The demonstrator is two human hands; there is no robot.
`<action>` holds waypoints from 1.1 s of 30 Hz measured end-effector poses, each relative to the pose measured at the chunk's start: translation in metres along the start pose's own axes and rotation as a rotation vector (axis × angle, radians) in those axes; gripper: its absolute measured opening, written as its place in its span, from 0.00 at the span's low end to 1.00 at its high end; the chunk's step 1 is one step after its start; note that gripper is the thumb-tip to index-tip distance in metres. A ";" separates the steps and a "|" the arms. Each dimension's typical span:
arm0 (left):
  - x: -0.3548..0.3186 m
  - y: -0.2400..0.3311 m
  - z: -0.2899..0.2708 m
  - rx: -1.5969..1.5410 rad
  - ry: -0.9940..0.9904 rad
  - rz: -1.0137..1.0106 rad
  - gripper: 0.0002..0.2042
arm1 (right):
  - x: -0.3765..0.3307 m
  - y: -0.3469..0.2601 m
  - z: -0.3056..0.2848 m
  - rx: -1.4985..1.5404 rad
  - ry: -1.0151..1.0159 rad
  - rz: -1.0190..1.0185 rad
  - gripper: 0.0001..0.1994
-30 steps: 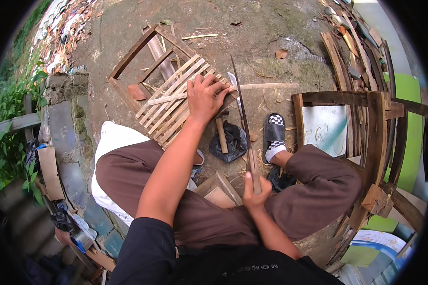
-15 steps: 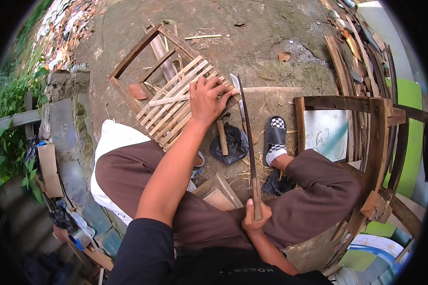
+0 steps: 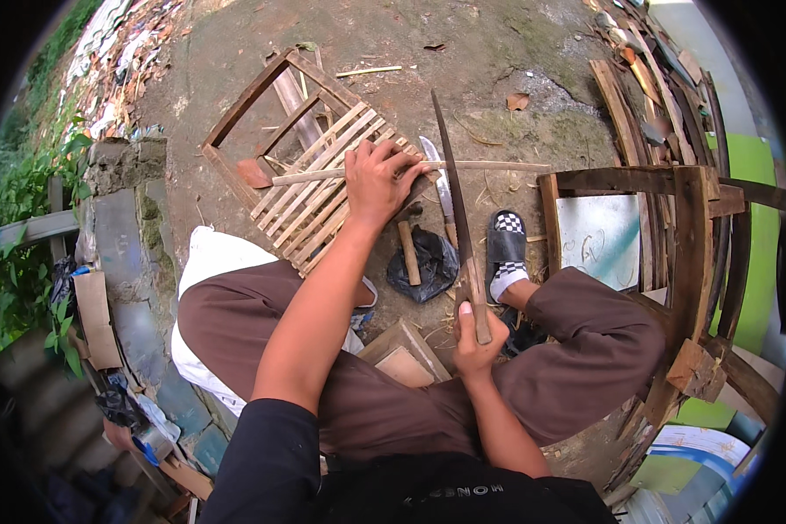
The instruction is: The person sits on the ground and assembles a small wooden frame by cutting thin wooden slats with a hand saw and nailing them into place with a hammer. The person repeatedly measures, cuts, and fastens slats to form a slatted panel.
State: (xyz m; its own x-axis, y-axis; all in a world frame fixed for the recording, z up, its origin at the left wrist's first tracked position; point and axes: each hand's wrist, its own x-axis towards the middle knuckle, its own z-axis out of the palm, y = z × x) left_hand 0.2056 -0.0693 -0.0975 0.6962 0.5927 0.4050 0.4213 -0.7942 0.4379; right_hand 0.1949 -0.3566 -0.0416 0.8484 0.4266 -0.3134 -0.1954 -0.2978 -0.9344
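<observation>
Head view: your right hand (image 3: 479, 336) fingers clamped round handle of saw-like tool (image 3: 458, 210), pushed forward since last frame; likely mid-stroke. Left hand (image 3: 380, 182) fingers pinch thin wooden strip (image 3: 498, 164), lying across slatted frame (image 3: 314, 194), apparently uncut.

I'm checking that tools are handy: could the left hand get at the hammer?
Probably yes: the hammer lies close to the left hand, its handle uncovered. That hand is busy, though, holding a thin wooden strip over the slatted frame, so it would likely need to let go.
</observation>
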 end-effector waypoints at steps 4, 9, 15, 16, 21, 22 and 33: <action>-0.002 0.005 0.000 0.021 0.027 0.009 0.08 | 0.011 0.000 0.006 0.055 -0.004 -0.054 0.17; -0.003 0.004 0.002 0.015 0.063 -0.010 0.08 | 0.005 0.007 0.006 0.038 -0.015 -0.109 0.15; -0.005 0.002 0.005 0.076 0.096 -0.035 0.07 | 0.007 -0.001 0.009 0.011 -0.023 -0.130 0.15; -0.005 0.002 0.006 0.076 0.082 -0.033 0.07 | 0.008 0.003 0.008 0.007 -0.027 -0.139 0.15; -0.006 0.002 0.005 0.124 0.076 -0.003 0.07 | 0.008 0.009 0.007 0.010 -0.044 -0.136 0.15; -0.006 0.003 0.005 0.131 0.074 -0.001 0.07 | 0.008 0.009 0.006 -0.002 -0.048 -0.142 0.15; -0.005 0.002 0.009 0.094 0.066 0.023 0.07 | 0.005 0.005 0.001 -0.133 -0.059 -0.287 0.17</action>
State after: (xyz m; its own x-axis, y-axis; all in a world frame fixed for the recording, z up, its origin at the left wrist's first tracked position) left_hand 0.2080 -0.0754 -0.1062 0.6676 0.5795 0.4676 0.4606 -0.8148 0.3521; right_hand 0.1973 -0.3553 -0.0483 0.8291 0.5566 -0.0534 0.1166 -0.2655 -0.9570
